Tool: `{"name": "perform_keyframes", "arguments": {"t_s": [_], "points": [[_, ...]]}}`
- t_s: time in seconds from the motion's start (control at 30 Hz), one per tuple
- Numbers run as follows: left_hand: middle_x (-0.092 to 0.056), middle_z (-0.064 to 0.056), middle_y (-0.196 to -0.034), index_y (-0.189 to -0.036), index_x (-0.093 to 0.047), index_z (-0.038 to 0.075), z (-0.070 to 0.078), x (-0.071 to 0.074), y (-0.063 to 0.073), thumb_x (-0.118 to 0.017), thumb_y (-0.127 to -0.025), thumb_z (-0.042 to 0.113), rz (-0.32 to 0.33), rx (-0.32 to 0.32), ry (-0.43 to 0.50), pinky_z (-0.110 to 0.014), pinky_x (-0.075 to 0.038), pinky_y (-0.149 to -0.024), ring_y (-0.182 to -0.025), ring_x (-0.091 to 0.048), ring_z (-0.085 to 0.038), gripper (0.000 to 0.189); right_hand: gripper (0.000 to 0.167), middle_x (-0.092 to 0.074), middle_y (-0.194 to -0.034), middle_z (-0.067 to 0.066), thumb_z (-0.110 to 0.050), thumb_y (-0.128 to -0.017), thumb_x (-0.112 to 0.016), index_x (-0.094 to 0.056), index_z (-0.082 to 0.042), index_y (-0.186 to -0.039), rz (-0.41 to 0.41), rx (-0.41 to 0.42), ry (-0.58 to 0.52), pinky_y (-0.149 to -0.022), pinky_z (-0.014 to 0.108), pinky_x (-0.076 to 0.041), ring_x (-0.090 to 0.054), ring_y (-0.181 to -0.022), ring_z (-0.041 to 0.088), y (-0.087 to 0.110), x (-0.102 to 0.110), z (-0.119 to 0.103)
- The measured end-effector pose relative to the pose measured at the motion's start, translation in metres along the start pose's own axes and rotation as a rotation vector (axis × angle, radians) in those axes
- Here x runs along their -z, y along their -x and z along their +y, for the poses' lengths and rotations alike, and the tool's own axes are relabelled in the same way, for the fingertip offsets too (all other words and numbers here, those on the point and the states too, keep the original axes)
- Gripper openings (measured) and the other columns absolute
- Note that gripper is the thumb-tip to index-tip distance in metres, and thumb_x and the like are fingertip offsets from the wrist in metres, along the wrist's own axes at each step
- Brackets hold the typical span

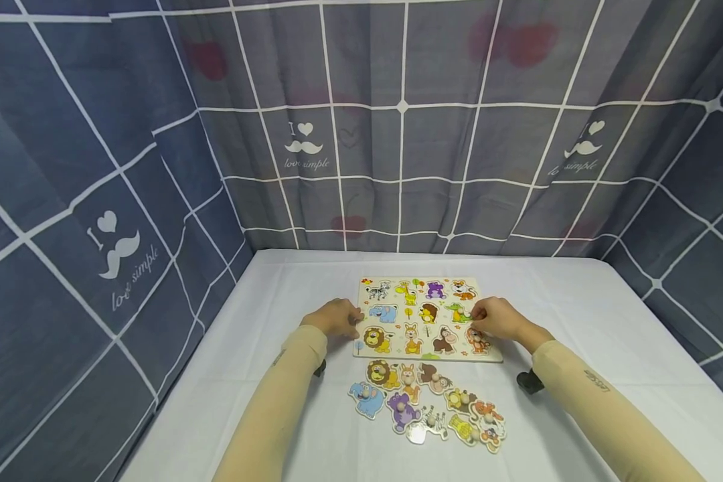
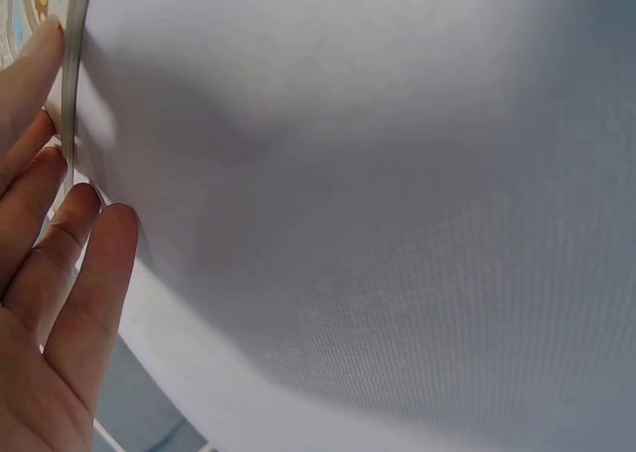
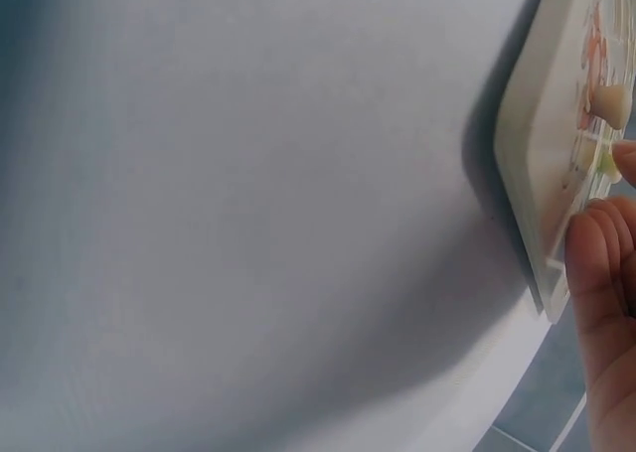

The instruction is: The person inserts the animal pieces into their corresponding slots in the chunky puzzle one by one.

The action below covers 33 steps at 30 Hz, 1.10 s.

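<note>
A white wooden animal puzzle board (image 1: 422,338) lies on the table, with printed animal shapes. My left hand (image 1: 335,317) is at its left edge; in the left wrist view the thumb (image 2: 42,50) lies over the rim and slightly bent fingers touch the side. At the right edge, my right hand (image 1: 499,318) has thumb and fingertips together on a green crocodile piece (image 1: 456,312); part of its grip is hidden. Just below that hand is a monkey piece (image 1: 477,341), whose wooden knob (image 3: 610,104) stands up in the right wrist view.
Several loose knobbed pieces lie in front of the board, among them a lion (image 1: 381,373), a blue elephant (image 1: 367,399), a purple hippo (image 1: 402,412) and a zebra (image 1: 435,423). A dark checked curtain (image 1: 367,147) hangs behind and beside the white-covered table (image 1: 301,274).
</note>
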<state>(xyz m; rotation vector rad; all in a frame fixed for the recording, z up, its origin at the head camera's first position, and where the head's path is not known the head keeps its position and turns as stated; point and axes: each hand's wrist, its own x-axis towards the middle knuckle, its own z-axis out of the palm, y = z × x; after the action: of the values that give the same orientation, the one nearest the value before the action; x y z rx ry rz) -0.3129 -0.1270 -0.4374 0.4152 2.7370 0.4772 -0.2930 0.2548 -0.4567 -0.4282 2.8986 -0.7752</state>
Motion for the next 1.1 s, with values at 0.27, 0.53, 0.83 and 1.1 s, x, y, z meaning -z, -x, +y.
{"name": "perform_keyframes", "arguments": {"t_s": [0.27,0.53,0.83,1.1], "points": [[-0.059,0.003,-0.142,-0.127,-0.070,0.023,0.0007,0.0006,-0.0004,-0.083,-0.080,0.029,-0.005,0.008,-0.002,-0.043,-0.042,-0.116,-0.132,-0.052,-0.024,0.049,0.017,-0.068,-0.082,0.006,-0.008,-0.083,-0.073,-0.070,0.003,-0.096,0.001,0.003,-0.019,-0.065,0.026,-0.051,-0.058,-0.073,0.014,0.0031,0.0022,-0.0006],[-0.060,0.002,-0.141,-0.128,-0.069,0.022,0.0004,0.0010,-0.0003,-0.083,-0.081,0.027,-0.005,0.001,-0.002,-0.042,-0.043,-0.115,-0.130,-0.054,-0.024,0.050,0.013,-0.066,-0.080,0.004,-0.010,-0.085,-0.074,-0.070,0.000,-0.093,-0.017,-0.009,-0.061,-0.060,0.023,-0.049,-0.056,-0.071,0.013,0.0050,-0.0005,-0.0007],[-0.060,0.001,-0.142,-0.126,-0.070,0.022,-0.0004,0.0002,-0.0023,-0.083,-0.080,0.028,-0.004,-0.012,-0.005,-0.042,-0.043,-0.115,-0.129,-0.054,-0.024,0.049,0.013,-0.066,-0.078,0.003,-0.012,-0.085,-0.076,-0.070,-0.002,-0.091,-0.017,0.003,-0.053,-0.061,0.022,-0.047,-0.056,-0.070,0.013,0.0077,-0.0021,-0.0027],[-0.061,0.001,-0.140,-0.126,-0.070,0.021,-0.0008,0.0016,-0.0037,-0.084,-0.079,0.027,-0.009,-0.020,-0.003,-0.042,-0.045,-0.113,-0.126,-0.056,-0.023,0.048,0.011,-0.064,-0.077,0.001,-0.011,-0.084,-0.074,-0.069,-0.003,-0.091,-0.024,0.012,-0.068,-0.060,0.022,-0.048,-0.054,-0.070,0.013,0.0100,-0.0006,-0.0059]]}}
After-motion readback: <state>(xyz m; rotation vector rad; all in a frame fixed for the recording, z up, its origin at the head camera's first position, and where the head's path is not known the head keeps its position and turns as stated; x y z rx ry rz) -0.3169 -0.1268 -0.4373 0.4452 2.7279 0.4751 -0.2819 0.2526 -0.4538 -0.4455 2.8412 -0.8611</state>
